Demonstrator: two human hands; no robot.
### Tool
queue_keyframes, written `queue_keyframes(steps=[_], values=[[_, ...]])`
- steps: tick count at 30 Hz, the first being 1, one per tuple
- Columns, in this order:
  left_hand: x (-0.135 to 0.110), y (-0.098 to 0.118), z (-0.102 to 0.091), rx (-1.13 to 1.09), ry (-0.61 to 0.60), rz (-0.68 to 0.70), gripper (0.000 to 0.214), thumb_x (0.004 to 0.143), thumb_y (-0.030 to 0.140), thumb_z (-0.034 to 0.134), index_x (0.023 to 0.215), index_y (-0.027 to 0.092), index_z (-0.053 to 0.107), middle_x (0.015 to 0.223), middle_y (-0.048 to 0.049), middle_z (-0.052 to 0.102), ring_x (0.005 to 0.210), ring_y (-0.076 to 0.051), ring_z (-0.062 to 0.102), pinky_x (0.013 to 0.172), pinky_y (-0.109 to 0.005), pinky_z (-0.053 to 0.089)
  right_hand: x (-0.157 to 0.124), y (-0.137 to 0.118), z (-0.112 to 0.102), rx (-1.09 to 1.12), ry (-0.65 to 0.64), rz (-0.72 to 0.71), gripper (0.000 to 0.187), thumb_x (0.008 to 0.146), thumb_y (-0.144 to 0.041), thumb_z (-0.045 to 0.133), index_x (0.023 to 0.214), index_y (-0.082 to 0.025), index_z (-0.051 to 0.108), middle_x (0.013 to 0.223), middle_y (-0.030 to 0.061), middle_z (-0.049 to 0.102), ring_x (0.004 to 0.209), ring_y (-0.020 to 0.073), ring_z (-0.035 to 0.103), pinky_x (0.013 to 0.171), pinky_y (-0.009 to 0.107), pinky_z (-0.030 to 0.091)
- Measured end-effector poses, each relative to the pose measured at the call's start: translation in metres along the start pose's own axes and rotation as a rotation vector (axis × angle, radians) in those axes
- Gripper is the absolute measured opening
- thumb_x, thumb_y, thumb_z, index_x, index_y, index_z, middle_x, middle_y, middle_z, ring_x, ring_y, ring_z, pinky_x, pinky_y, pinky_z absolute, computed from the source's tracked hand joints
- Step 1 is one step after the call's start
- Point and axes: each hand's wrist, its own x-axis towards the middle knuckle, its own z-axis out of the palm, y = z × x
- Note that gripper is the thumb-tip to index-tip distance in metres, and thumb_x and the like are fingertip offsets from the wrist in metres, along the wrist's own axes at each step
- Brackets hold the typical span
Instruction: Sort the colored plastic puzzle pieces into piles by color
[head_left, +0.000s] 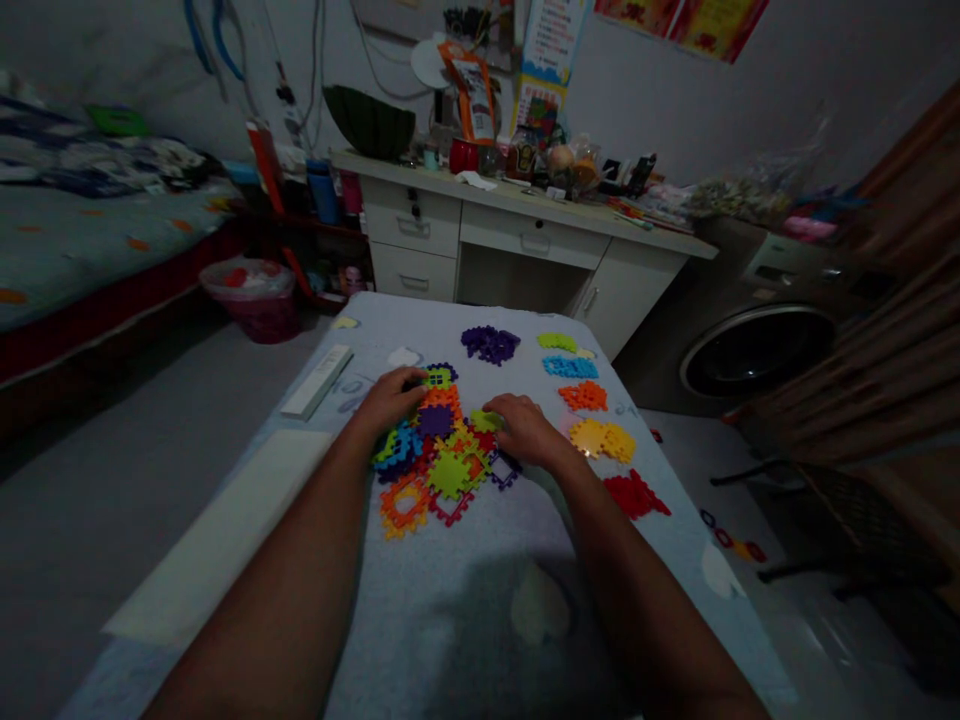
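A mixed heap of toothed plastic building tiles (450,474) in several colours lies in the middle of the cloth-covered table. My left hand (391,398) is at the heap's far left, its fingers and thumb closed at the edge of a green window tile (439,378). On the heap's right side, my right hand (526,430) has its fingertips closed on a lime-green tile (484,421); its thumb is partly hidden. Between the hands lie a purple square tile (435,420) and orange tiles (439,399). Blue tiles (400,447) sit beside my left wrist.
Sorted piles stand apart: purple (490,344) at the back, then lime (556,343), blue (570,367), orange (583,396), yellow (602,438) and red (634,494) down the right. A long white box (318,382) and a pale strip (225,535) lie left.
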Motion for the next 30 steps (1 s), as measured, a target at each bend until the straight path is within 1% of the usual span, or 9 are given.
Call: queue_keyframes(steps=[4, 7, 9, 12, 16, 19, 24, 27, 30], values=[[0.001, -0.001, -0.001, 0.017, -0.003, 0.026, 0.042, 0.075, 0.043, 0.058, 0.108, 0.020, 0.067, 0.112, -0.0085, 0.067, 0.107, -0.028, 0.061, 0.094, -0.041, 0.049, 0.007, 0.007, 0.013, 0.025, -0.020, -0.017, 0.041, 0.077, -0.007, 0.059, 0.116, -0.019, 0.063, 0.124, 0.0094, 0.062, 0.113, 0.0228, 0.054, 0.099, 0.037, 0.037], [0.002, -0.003, -0.002, 0.063, 0.072, 0.044, 0.038, 0.074, 0.041, 0.060, 0.105, 0.021, 0.068, 0.132, -0.0106, 0.058, 0.127, -0.031, 0.050, 0.110, -0.046, 0.036, 0.009, 0.015, 0.016, 0.071, -0.003, -0.060, 0.029, 0.079, -0.007, 0.059, 0.105, -0.018, 0.066, 0.114, 0.0085, 0.066, 0.109, 0.0200, 0.056, 0.098, 0.034, 0.038], [0.002, -0.005, -0.003, 0.101, 0.093, 0.042, 0.037, 0.073, 0.040, 0.062, 0.105, 0.022, 0.068, 0.141, -0.0105, 0.052, 0.136, -0.033, 0.041, 0.115, -0.048, 0.028, 0.011, 0.018, 0.014, 0.108, 0.025, -0.061, 0.022, 0.083, -0.010, 0.058, 0.101, -0.017, 0.067, 0.108, 0.0078, 0.067, 0.103, 0.0184, 0.058, 0.094, 0.031, 0.040], [0.003, -0.008, -0.003, 0.114, 0.066, 0.038, 0.037, 0.074, 0.040, 0.063, 0.105, 0.022, 0.068, 0.139, -0.0107, 0.054, 0.134, -0.033, 0.043, 0.115, -0.050, 0.028, 0.014, 0.022, 0.005, 0.140, 0.086, -0.024, 0.018, 0.088, -0.014, 0.054, 0.097, -0.016, 0.069, 0.100, 0.0077, 0.068, 0.093, 0.0169, 0.060, 0.087, 0.028, 0.043], [0.004, -0.009, -0.001, 0.099, 0.054, 0.063, 0.041, 0.073, 0.045, 0.062, 0.107, 0.021, 0.068, 0.129, -0.0115, 0.060, 0.125, -0.033, 0.052, 0.110, -0.049, 0.036, 0.023, 0.043, -0.021, 0.186, 0.212, 0.040, 0.016, 0.087, -0.017, 0.055, 0.090, -0.016, 0.070, 0.093, 0.0070, 0.068, 0.089, 0.0170, 0.060, 0.083, 0.029, 0.044], [0.004, -0.009, -0.001, 0.115, 0.036, 0.080, 0.046, 0.074, 0.048, 0.060, 0.110, 0.019, 0.068, 0.128, -0.0126, 0.061, 0.123, -0.033, 0.053, 0.108, -0.048, 0.038, 0.035, 0.074, -0.044, 0.334, 0.296, 0.163, 0.014, 0.084, -0.019, 0.055, 0.087, -0.016, 0.069, 0.079, 0.0031, 0.067, 0.075, 0.0153, 0.060, 0.073, 0.028, 0.046], [0.004, -0.008, -0.001, 0.204, 0.019, 0.056, 0.051, 0.075, 0.050, 0.057, 0.114, 0.019, 0.067, 0.134, -0.0139, 0.057, 0.130, -0.035, 0.047, 0.113, -0.049, 0.032, 0.060, 0.129, -0.069, 0.646, 0.574, 0.507, 0.014, 0.076, -0.013, 0.061, 0.089, -0.017, 0.060, 0.055, -0.0053, 0.056, 0.049, 0.0105, 0.052, 0.050, 0.021, 0.042], [0.002, -0.008, 0.000, 0.232, 0.029, 0.045, 0.050, 0.076, 0.050, 0.057, 0.116, 0.021, 0.065, 0.134, -0.0117, 0.057, 0.132, -0.034, 0.046, 0.113, -0.049, 0.032, 0.077, 0.151, -0.075, 0.868, 0.708, 0.725, 0.018, 0.073, -0.009, 0.064, 0.084, -0.018, 0.054, 0.052, -0.0059, 0.055, 0.047, 0.0101, 0.054, 0.047, 0.019, 0.046], [0.001, -0.008, 0.000, 0.240, 0.017, 0.067, 0.046, 0.078, 0.048, 0.055, 0.116, 0.021, 0.064, 0.129, -0.0104, 0.061, 0.127, -0.031, 0.050, 0.110, -0.048, 0.036, 0.093, 0.167, -0.077, 0.910, 0.785, 0.830, 0.022, 0.072, -0.005, 0.065, 0.082, -0.019, 0.051, 0.051, -0.0072, 0.051, 0.046, 0.0094, 0.055, 0.047, 0.018, 0.048]])
